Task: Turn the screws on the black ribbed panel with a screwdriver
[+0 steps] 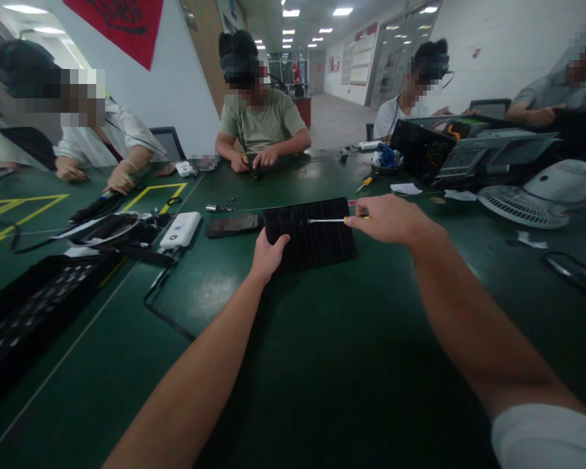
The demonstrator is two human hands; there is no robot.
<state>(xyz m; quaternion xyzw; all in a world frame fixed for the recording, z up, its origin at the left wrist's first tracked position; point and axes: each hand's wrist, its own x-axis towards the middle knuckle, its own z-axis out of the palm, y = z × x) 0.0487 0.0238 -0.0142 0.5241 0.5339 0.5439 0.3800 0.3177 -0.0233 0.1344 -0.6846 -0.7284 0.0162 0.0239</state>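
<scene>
A flat black rectangular panel [317, 244] with ridges is tilted up a little over the green table [371, 339]. My left hand [268, 255] grips its left edge, thumb on the face and the other fingers hidden behind. In my right hand [383, 218] is a screwdriver [327, 221] with a thin metal shaft and a yellowish handle, fingers closed round the handle. The shaft points left across the upper part of the panel; whether its tip touches the surface I cannot tell.
Left of the panel lie a dark phone [233, 225], a white power bank [180, 230] and a long black tray [43, 293] with cables. At right stand a white fan [527, 198] and computer parts [498, 153]. Another screwdriver [365, 184] lies behind. Several people sit around the table.
</scene>
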